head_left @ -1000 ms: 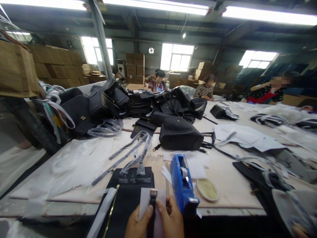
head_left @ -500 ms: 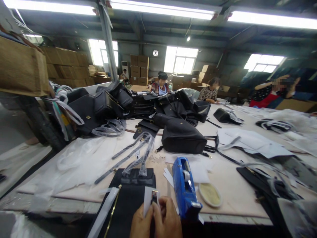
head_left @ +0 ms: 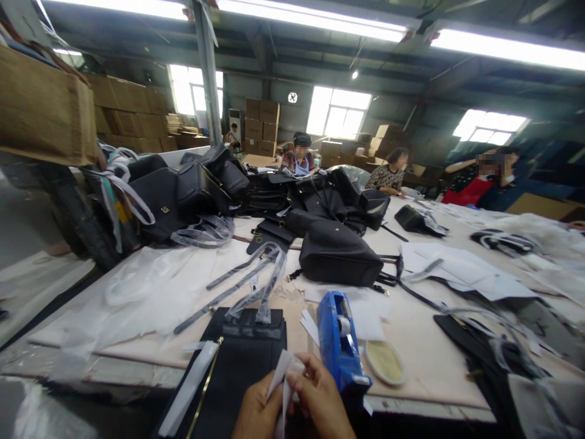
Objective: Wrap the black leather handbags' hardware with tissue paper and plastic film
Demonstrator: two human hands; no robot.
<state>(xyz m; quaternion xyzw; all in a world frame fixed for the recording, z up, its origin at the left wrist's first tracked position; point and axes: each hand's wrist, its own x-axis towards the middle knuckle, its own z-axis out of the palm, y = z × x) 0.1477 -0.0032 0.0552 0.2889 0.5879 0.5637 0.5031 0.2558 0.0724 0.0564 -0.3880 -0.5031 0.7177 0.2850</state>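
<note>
A narrow piece of white paper (head_left: 279, 371) is pinched between my two hands, folded over on itself. My left hand (head_left: 259, 407) grips its left side, fingers closed. My right hand (head_left: 323, 399) is closed on the right side, thumb and fingertips pressing the paper near its top. The buckle seen earlier is covered now. Beneath and behind my hands lies a black bag (head_left: 249, 353) with a gold zipper (head_left: 205, 387) and plastic-wrapped handles (head_left: 266, 289). To the right of my right hand stands a blue tape dispenser (head_left: 336, 341).
A shallow dish of yellowish material (head_left: 384, 362) sits right of the dispenser. Another black bag (head_left: 338, 253) lies farther back, before a heap of black bags (head_left: 269, 192). Clear plastic sheeting (head_left: 137, 286) covers the left side. Co-workers (head_left: 299, 160) are across the table.
The paper has been folded over the small black strap end with its gold buckle, hiding it. My right hand has shifted up to the paper's top. The view has tilted slightly.
</note>
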